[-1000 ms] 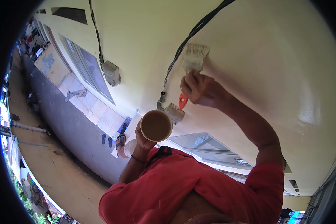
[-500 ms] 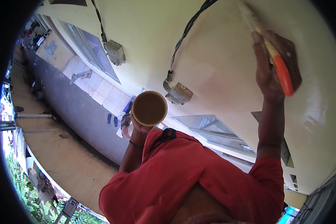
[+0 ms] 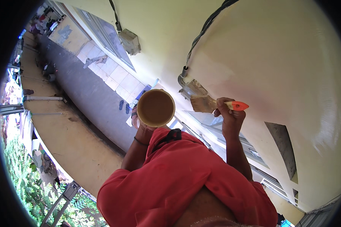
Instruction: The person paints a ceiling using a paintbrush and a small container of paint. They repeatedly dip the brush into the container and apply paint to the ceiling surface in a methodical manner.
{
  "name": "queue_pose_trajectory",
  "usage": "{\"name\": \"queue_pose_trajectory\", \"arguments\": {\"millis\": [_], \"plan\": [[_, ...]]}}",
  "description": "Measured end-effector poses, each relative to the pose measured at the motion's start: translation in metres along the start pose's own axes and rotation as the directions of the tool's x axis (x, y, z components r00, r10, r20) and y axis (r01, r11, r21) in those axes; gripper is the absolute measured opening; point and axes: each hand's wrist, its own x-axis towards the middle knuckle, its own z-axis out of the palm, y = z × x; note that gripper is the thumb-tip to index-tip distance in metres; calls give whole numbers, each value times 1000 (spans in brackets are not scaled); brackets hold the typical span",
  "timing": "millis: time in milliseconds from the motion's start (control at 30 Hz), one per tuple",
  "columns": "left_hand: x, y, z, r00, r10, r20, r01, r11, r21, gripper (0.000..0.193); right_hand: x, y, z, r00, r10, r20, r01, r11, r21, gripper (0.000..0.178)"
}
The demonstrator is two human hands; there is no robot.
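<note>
My left hand [image 3: 144,131] grips a round paint container [image 3: 139,119] from below, in front of my red shirt. A tan-brown liquid surface shows inside its rim. In my right hand [image 3: 232,120] is a flat paintbrush [image 3: 204,104] with a wooden, orange-ended handle. My fingers are closed around the handle. The brush's wide bristles point left toward the container, a short gap away from its rim. Behind the bristles, a weathered electrical box [image 3: 193,87] is fixed to the pale wall [image 3: 291,68].
Twisted black cable [image 3: 206,26] runs up the wall from the box's conduit. A second box [image 3: 130,41] sits farther left, near a window [image 3: 102,32]. Below are a grey walkway [image 3: 87,87], tiles, slippers [image 3: 124,106] and a low wall [image 3: 72,136] with greenery beyond.
My right hand has come down and left from high on the wall, bringing the brush beside the container. The brush has turned from pointing up to pointing left. My left hand still holds the container.
</note>
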Motion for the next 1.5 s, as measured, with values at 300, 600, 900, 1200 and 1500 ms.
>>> {"name": "queue_pose_trajectory", "arguments": {"millis": [300,600,900,1200,1500], "plan": [[1,-1,54,995,-19,99,20,1000,-9,87,-8,36,21,986,140,-93,-130,985,112,29],[-7,28,10,972,88,-218,-78,995,57,69,2,-28,60,967,-250,-48,250,900,358,16],[20,30,49,998,9,-68,-2,995,97,74,11,-67,97,802,-543,249,571,819,-56,19],[51,55,87,999,-9,43,5,997,77,60,33,-74,128,750,-586,307,645,750,-145,15],[56,66,90,1000,14,25,-17,995,94,63,49,-47,155,811,-434,392,535,821,-198,12]]}}
